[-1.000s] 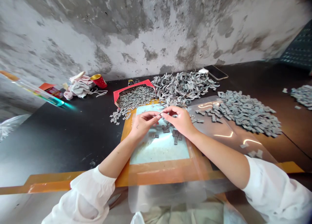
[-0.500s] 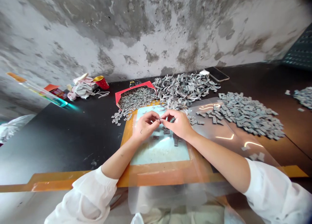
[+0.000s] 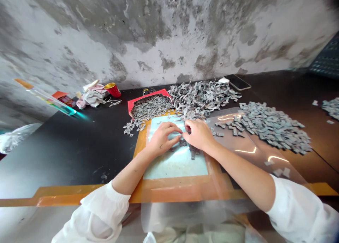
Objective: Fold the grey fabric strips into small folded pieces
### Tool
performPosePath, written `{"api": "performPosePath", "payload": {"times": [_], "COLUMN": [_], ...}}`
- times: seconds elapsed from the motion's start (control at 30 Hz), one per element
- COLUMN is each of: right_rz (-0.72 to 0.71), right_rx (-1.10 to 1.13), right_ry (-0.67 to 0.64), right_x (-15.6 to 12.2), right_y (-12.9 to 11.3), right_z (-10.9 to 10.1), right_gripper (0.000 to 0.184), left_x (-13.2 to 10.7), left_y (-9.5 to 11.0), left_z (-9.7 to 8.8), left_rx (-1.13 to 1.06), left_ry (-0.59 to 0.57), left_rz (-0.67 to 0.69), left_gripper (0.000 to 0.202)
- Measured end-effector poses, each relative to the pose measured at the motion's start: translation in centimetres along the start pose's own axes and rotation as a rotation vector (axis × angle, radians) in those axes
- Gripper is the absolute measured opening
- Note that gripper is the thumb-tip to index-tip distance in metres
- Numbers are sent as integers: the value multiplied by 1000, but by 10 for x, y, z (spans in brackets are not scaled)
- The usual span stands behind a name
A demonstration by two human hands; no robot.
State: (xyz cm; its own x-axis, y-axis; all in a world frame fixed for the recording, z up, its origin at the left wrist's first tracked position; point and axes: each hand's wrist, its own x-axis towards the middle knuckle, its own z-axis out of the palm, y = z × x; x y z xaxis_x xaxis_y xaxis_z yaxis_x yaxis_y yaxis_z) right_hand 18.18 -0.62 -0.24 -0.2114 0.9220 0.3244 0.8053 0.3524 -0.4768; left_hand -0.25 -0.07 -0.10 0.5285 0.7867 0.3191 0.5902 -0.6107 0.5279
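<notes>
We see both hands low over a pale blue sheet (image 3: 173,169) in the middle of the black table (image 3: 90,151), their fingertips almost meeting. The left hand (image 3: 163,139) has its fingers bent and its thumb stretched toward the right, with a gap between thumb and fingers; we cannot tell whether its tips pinch anything. The right hand (image 3: 198,133) is curled with its fingers tucked in, and we cannot make out what, if anything, it grips. Just below the right hand we find a few dark grey pieces (image 3: 193,154) lying on the sheet, partly hidden by its fingers. Beyond the hands we see a red box (image 3: 166,92) full of small grey bits (image 3: 150,107), some of them spilled past its near left corner, and against its right side a tangled pile of grey strips (image 3: 203,96). To the right we have a broad heap of flat grey pieces (image 3: 275,126), its nearer strays on a clear film (image 3: 238,156). At the back we notice a phone (image 3: 239,82) lying flat behind the strips, while well to the left a red cup (image 3: 114,91) leans beside a bundle of cloth (image 3: 94,95)
</notes>
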Motion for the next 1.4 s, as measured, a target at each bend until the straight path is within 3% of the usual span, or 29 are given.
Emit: {"api": "performPosePath", "payload": {"times": [0.07,0.13,0.23,0.3,0.37,0.47,0.77,0.93,1.13,1.27,1.4], "right_rz": [27,58,71,54,14,-19,-53,-61,-43,-41,-52], "right_rx": [-86,-164,-281,-335,-354,-321,127,121,37,189,525], "right_ry": [-5,57,155,158,110,86,220,232,288,331,152], "right_x": [2,4,5,6,8,12,17,16,17,18,10], "right_y": [6,11,17,23,28,36,44,43,41,35,17], "right_z": [-2,-4,-5,-4,-2,0,3,1,-2,-3,0], "right_gripper": [8,19,42,50,49,49,35,14,10,7,10], "left_x": [0,-2,-10,-17,-23,-26,-20,-19,-19,-10,0], "left_y": [-2,-8,-26,-41,-55,-70,-76,-70,-72,-60,-37], "left_z": [-9,-24,-57,-78,-92,-99,-83,-83,-85,-73,-44], "left_rx": [112,273,580,684,675,520,445,508,485,94,-465], "left_ry": [15,69,165,127,53,-16,17,88,283,431,369], "left_rz": [1,-81,-386,-573,-720,-807,-731,-710,-554,-423,-357], "left_gripper": [20,22,30,40,46,44,27,29,31,30,31]}}
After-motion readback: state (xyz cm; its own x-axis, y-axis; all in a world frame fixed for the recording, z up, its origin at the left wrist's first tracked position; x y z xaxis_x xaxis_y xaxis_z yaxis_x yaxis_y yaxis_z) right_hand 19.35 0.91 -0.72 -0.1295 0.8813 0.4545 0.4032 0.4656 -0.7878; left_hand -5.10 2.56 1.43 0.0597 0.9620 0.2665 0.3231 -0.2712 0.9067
